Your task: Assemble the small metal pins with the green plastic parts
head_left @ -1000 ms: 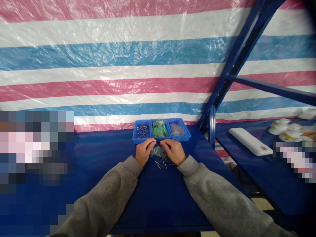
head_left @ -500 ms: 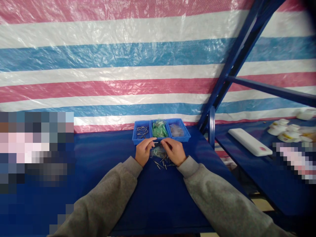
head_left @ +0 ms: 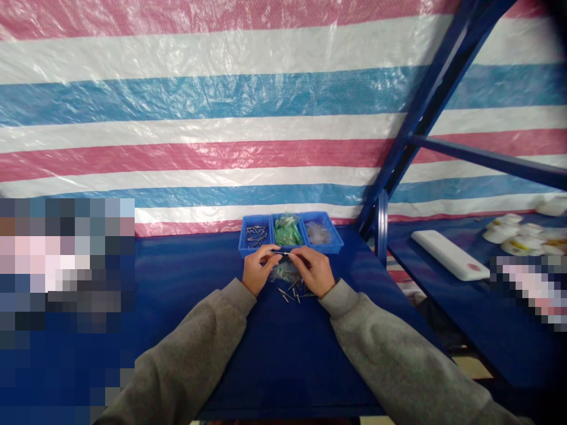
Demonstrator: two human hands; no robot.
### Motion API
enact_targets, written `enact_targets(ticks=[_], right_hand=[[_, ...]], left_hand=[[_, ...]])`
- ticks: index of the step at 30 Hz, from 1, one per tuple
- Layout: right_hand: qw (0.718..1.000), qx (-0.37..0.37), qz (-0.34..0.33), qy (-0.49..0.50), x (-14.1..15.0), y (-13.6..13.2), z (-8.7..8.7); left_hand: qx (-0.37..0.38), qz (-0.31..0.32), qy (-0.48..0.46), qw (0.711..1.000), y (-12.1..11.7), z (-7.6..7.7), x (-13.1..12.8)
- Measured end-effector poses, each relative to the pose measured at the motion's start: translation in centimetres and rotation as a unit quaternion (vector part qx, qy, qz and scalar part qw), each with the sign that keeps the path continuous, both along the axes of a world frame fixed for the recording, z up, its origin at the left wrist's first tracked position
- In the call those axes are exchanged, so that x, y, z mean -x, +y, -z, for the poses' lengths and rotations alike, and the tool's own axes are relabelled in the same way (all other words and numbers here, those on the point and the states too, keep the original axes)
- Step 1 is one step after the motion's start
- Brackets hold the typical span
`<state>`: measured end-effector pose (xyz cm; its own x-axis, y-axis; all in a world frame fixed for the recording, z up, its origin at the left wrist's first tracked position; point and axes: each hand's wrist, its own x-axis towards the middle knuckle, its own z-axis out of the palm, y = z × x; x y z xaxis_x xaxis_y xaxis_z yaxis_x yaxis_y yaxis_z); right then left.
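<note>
A thin, shiny metal pin (head_left: 284,254) spans the gap between my two hands, held level above the table. My left hand (head_left: 256,270) pinches its left end between thumb and forefinger. The fingers of my right hand (head_left: 315,271) close on the other end. Just below, a clear plastic bag (head_left: 283,273) holds similar metal pieces, and several loose metal pins (head_left: 296,291) lie on the table in front of it. Behind my hands stands a blue three-part tray (head_left: 335,243): metal pins (head_left: 256,235) at left, green plastic bags (head_left: 287,230) in the middle, clear bags (head_left: 318,232) at right.
My forearms rest over the blue table (head_left: 283,354). A striped plastic sheet (head_left: 221,156) hangs behind it. At right are a blue metal frame (head_left: 398,141) and a second table with a long white case (head_left: 449,255) and white bottles (head_left: 522,242). Blurred patches hide the far left.
My left fingertips have closed in on the pin, which now shows more plainly between both hands. The view has shifted slightly; the tray and loose pins stay put.
</note>
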<state>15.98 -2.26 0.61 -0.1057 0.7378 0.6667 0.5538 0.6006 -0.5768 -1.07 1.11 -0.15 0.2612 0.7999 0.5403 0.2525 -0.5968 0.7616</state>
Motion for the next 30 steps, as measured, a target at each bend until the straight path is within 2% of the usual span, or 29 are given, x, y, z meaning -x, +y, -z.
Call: enact_targets(ticks=[6, 13, 19, 26, 30], right_hand=[[1.000, 0.009, 0.002, -0.020, -0.05, 0.39, 0.35], [1.000, 0.011, 0.016, -0.013, -0.09, 0.72, 0.70], [1.000, 0.013, 0.014, -0.018, -0.10, 0.68, 0.62], [1.000, 0.004, 0.024, -0.009, -0.05, 0.55, 0.30], [1.000, -0.008, 0.028, -0.001, -0.08, 0.58, 0.42]], left_hand=[[-0.016, -0.017, -0.020, 1.000, -0.02, -0.21, 0.13], [0.012, 0.030, -0.058, 0.998, -0.39, 0.04, 0.13], [0.001, -0.009, -0.009, 1.000, -0.34, 0.40, 0.12], [-0.086, -0.030, 0.049, 0.995, -0.34, -0.50, 0.04], [-0.064, -0.064, 0.040, 0.995, -0.22, -0.19, 0.03]])
